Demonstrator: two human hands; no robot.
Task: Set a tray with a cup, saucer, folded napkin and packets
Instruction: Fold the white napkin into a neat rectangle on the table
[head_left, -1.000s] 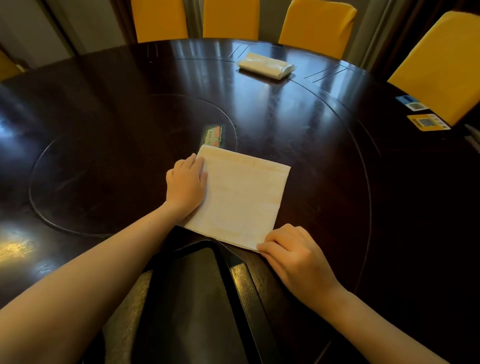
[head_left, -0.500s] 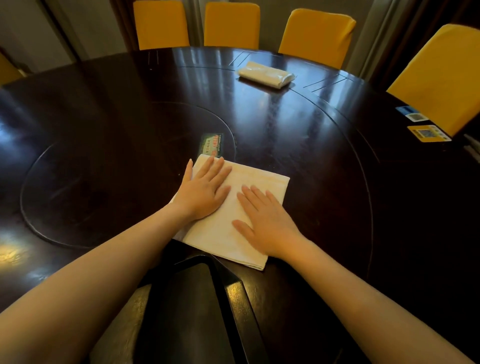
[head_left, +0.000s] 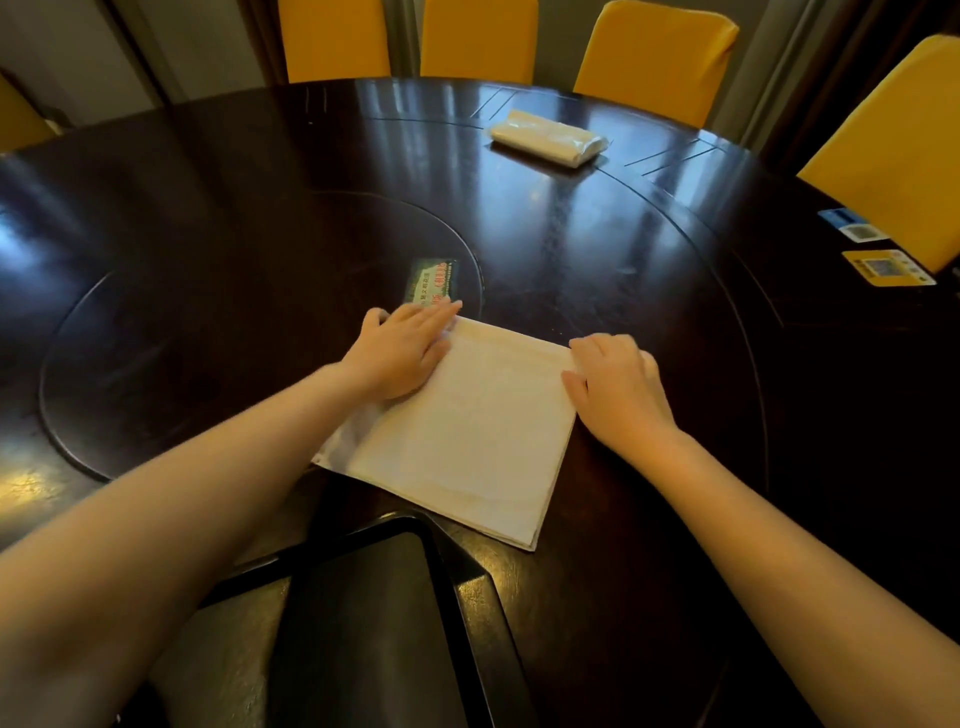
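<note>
Fig. 1 | napkin (head_left: 467, 431) lies folded on the desk (head_left: 208, 234), just beyond the far rim of the tray (head_left: 457, 597) | left hand (head_left: 402, 353) presses its far-left corner with flat fingers, anchoring it, I judge | right hand (head_left: 618, 389) curls at the right edge; whether it pinches, I cannot tell.

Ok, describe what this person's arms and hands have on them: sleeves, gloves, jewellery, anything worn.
The left grip and right grip are bare hands: no gloves, rings, watch or bracelet show. Both forearms are uncovered, with no sleeve in view up to the frame's edge. The left one's fingertips are blurred, so the nails cannot be judged.
</note>
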